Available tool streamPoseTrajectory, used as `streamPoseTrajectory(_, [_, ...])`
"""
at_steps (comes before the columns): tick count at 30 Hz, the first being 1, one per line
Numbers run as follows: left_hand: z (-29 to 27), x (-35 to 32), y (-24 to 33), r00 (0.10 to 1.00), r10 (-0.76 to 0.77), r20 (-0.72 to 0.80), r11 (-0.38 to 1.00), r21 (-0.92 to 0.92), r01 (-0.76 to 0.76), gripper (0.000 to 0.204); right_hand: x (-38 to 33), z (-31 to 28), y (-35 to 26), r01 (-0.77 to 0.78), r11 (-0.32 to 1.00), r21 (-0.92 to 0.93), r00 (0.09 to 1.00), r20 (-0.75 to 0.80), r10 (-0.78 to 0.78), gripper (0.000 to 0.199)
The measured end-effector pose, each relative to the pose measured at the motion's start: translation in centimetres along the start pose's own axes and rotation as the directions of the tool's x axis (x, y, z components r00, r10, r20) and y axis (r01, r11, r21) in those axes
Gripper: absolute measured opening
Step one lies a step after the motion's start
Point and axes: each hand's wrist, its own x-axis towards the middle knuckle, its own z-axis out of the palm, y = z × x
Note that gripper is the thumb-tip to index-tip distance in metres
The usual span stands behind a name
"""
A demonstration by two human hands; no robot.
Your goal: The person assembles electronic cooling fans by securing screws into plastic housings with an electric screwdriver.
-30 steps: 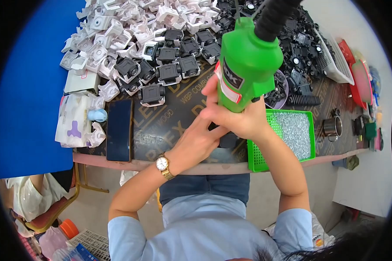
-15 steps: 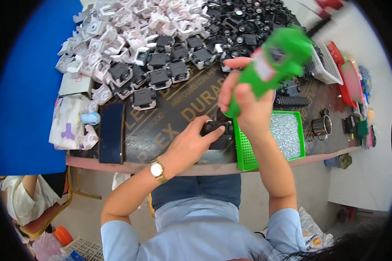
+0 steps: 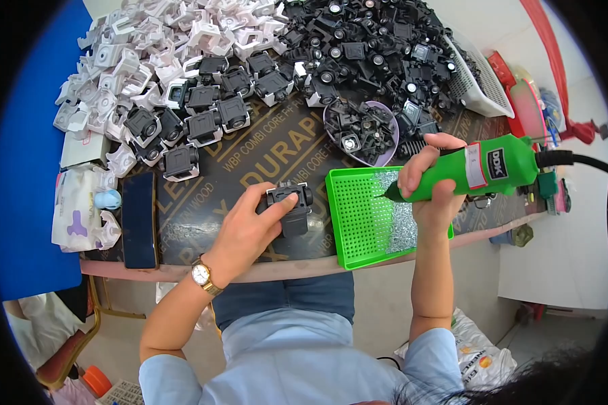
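Note:
My left hand (image 3: pixel 243 226) grips a small black camera-like housing (image 3: pixel 292 212) on the dark table, its thumb across the top. My right hand (image 3: pixel 431 181) is wrapped round a green electric screwdriver (image 3: pixel 496 165), tipped nearly level, with its cable trailing right. Its dark tip points left over a shallow green perforated tray (image 3: pixel 350 216). Small silvery screws (image 3: pixel 404 229) cover the right part of that tray; its left part shows bare holes. The tip looks apart from the housing; whether it touches the screws I cannot tell.
White plastic brackets (image 3: pixel 128 61) and black housings (image 3: pixel 355 50) are heaped at the back. Several black units in white brackets (image 3: pixel 203 125) stand nearer. A purple bowl (image 3: pixel 390 152) holds small black parts. A phone (image 3: pixel 139 219) and a wipes pack (image 3: pixel 74 209) lie left; a white basket (image 3: pixel 483 98) stands right.
The screwdriver has swung from upright over the housing to nearly level above the screw tray, its tip now off the housing. My left hand still holds the housing. The whole view has shifted slightly.

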Motion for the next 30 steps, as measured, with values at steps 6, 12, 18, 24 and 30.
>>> streamPoseTrajectory(6, [-0.2,0.2,0.3,1.0,-0.019,0.017,1.0,0.017,0.019,0.056,-0.2,-0.3,0.7,-0.061,0.998,-0.035,0.998,0.032,0.062,0.069])
streamPoseTrajectory(12, [-0.2,0.2,0.3,1.0,-0.013,0.003,1.0,0.023,0.013,0.055,-0.3,-0.6,1.1,-0.039,0.999,0.003,0.999,0.006,0.039,0.063])
streamPoseTrajectory(18, [0.0,0.1,0.3,1.0,-0.015,0.005,0.998,0.061,0.015,0.055,-0.7,0.0,0.9,-0.009,1.0,-0.018,0.999,0.045,0.01,0.059])
streamPoseTrajectory(24, [-0.1,0.2,0.8,0.998,0.048,-0.036,0.986,0.162,-0.041,0.052,1.2,3.2,-1.0,0.04,0.996,0.081,0.998,0.052,-0.044,0.069])
streamPoseTrajectory(30, [-0.1,0.1,0.5,0.995,0.085,-0.056,0.978,0.194,-0.073,0.051,2.6,8.6,-0.2,0.025,0.991,0.132,0.981,0.185,-0.05,0.07])
